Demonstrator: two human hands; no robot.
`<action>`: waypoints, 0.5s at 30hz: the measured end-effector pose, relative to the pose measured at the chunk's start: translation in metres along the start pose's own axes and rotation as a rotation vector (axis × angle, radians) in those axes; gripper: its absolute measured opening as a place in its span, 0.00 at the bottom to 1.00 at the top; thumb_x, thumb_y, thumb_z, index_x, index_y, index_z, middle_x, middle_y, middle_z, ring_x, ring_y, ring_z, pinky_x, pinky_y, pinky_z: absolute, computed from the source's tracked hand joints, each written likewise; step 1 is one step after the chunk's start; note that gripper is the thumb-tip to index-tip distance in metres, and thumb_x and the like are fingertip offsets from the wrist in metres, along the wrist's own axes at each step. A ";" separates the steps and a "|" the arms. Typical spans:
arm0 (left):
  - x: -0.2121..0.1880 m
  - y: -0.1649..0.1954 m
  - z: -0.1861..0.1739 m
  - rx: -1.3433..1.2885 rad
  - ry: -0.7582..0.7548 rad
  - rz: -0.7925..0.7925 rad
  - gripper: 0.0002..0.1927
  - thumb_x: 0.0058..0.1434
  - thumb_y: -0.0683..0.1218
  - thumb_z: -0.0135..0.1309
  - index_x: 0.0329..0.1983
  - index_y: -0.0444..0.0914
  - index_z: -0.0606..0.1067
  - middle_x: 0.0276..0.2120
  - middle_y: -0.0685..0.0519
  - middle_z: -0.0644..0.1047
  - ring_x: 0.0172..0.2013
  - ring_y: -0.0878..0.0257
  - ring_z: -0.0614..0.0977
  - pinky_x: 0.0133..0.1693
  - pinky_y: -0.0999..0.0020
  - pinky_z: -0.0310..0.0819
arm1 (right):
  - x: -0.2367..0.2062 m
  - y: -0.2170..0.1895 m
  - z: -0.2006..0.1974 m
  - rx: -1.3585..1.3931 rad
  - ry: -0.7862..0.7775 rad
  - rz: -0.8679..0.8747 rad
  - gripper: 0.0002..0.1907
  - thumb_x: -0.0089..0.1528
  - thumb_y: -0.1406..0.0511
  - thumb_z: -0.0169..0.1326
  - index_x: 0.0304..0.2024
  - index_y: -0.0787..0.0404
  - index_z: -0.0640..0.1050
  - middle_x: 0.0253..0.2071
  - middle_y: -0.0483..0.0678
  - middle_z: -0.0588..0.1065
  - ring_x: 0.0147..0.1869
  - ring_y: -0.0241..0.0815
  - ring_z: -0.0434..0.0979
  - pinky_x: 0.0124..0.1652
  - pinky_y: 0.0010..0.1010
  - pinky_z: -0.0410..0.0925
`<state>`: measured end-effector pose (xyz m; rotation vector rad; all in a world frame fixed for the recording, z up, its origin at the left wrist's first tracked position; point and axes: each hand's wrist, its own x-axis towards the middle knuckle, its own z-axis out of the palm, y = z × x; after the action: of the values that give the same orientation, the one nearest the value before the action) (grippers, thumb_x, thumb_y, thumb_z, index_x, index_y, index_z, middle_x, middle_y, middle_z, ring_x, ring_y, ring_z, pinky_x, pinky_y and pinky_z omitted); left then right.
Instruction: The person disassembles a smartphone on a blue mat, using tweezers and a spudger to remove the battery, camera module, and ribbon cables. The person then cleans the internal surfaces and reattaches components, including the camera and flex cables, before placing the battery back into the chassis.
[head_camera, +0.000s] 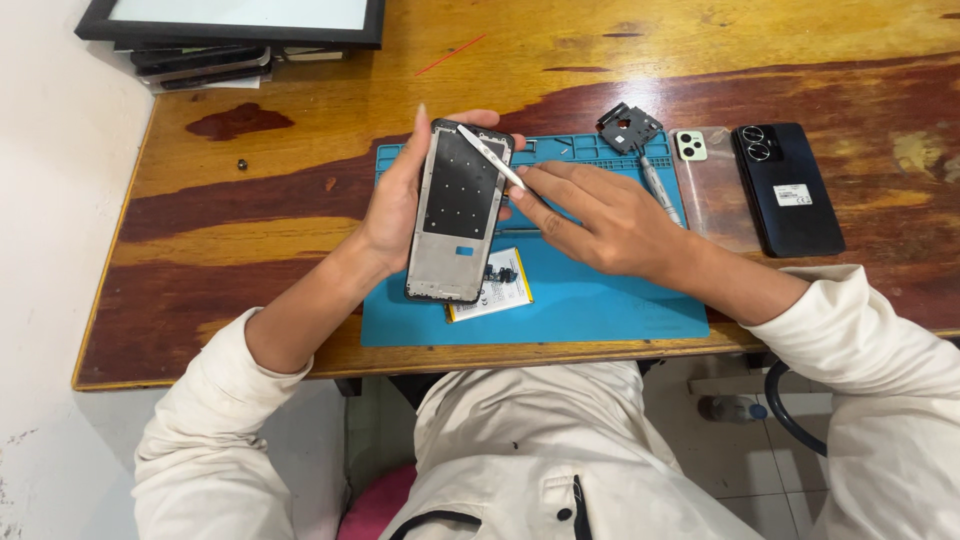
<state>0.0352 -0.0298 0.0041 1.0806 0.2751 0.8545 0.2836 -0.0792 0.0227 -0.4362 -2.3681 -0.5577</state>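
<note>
Blue silicone work mat (600, 300) at frame centre, on wooden table (250, 230). Above it, opened phone frame (458, 212), back cover off, inner plate bare; left hand (395, 205) clamps its edges, fingers wrapped round. Right hand (600, 215) pinches white pry tool (492, 158), tip at frame's upper end. Judging by this: disassembly well on, reassembly left. Flat battery (500, 290) lies on mat under frame. Upper right: small black bracket (629, 127), clear case (712, 185), black phone (787, 188). Nothing blocks hands.

Left hand (395, 205) raised, grip closed, right hand (590, 215) pinching, fingers seemingly extended.
</note>
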 end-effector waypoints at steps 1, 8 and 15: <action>0.000 0.001 0.001 0.074 0.014 0.008 0.32 0.76 0.63 0.31 0.70 0.36 0.65 0.62 0.41 0.74 0.53 0.55 0.82 0.51 0.58 0.84 | 0.000 0.000 0.000 0.015 0.004 0.006 0.23 0.59 0.72 0.63 0.56 0.73 0.77 0.54 0.60 0.75 0.55 0.55 0.81 0.51 0.39 0.77; -0.004 0.015 0.001 0.296 0.011 -0.085 0.27 0.71 0.53 0.48 0.67 0.34 0.65 0.58 0.39 0.74 0.51 0.57 0.81 0.47 0.56 0.85 | -0.003 0.003 -0.006 0.207 -0.029 0.095 0.25 0.56 0.77 0.62 0.57 0.70 0.76 0.50 0.58 0.76 0.47 0.52 0.79 0.42 0.38 0.74; -0.004 0.018 -0.004 0.104 -0.067 -0.133 0.41 0.74 0.68 0.22 0.68 0.34 0.68 0.57 0.41 0.77 0.50 0.55 0.82 0.46 0.54 0.85 | -0.005 0.002 -0.009 0.326 0.017 0.130 0.29 0.57 0.80 0.61 0.61 0.68 0.75 0.51 0.56 0.75 0.49 0.53 0.79 0.46 0.39 0.74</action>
<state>0.0221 -0.0265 0.0166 1.1725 0.3344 0.6903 0.2932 -0.0822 0.0257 -0.4296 -2.3378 -0.1113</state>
